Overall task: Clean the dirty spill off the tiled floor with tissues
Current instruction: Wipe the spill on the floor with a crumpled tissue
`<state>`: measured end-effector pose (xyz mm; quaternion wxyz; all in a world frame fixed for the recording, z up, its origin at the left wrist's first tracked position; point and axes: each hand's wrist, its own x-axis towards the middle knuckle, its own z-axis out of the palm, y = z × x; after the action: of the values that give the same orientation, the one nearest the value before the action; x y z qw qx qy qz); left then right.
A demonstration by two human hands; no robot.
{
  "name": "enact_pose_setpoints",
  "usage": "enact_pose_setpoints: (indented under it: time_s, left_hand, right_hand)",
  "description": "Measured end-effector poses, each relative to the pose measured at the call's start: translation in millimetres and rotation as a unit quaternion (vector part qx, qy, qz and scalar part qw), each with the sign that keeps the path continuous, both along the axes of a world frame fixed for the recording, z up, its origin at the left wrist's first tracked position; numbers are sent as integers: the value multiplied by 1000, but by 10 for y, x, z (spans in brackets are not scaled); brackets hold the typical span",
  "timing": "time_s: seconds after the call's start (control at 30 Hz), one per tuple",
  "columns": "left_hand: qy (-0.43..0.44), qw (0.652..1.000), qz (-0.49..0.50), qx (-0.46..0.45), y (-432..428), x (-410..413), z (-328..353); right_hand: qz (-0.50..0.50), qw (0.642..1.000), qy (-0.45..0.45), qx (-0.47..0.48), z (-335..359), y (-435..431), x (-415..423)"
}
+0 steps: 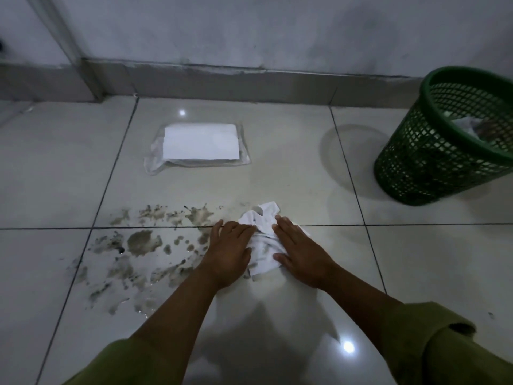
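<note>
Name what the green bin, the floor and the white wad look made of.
Green bin: probably moulded plastic, semi-matt; open lattice walls, smooth rolled rim.
Floor: glazed tile, likely ceramic; glossy, mirrors lights, dark grout lines.
White wad: thin tissue paper; crumpled, soft folds, grey smudges.

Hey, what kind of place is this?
Probably an indoor room, maybe a home or utility area: a glossy tiled floor meets a plain wall, with a green mesh wastebasket and a tissue pack.
</note>
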<state>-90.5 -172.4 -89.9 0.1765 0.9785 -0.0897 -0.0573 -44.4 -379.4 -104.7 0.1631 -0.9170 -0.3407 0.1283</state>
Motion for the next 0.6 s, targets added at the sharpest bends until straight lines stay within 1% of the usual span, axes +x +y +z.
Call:
enact_pose_setpoints:
  time_s: [0.1,0.17,0.23,0.3,0.4,0.5,0.6]
  left_hand:
    - [-6,1000,-1,-14,27,-45,24]
    - [-10,1000,10,-28,51,-67,72]
    - [-15,999,32,-39,92,-92,104]
    - [-24,998,56,-30,157,-132,98]
    - [-21,996,81,14,269,-183,27]
    - [-20,995,92,37,350,-217,-13]
    - [-19,995,87,37,375,-241,-14]
  right_hand:
    - [-69,995,-4,66,-30,67,-85]
    - [-104,989,19,102,-9,183,-144]
    - [-106,989,40,92,32,346,-187]
    - [-92,994,49,43,57,517,-210]
    - [-51,998,36,-17,44,689,-220]
    - [-4,1000,-12,-24,-38,673,-228]
    - [50,998,-32,-27,-107,515,-253]
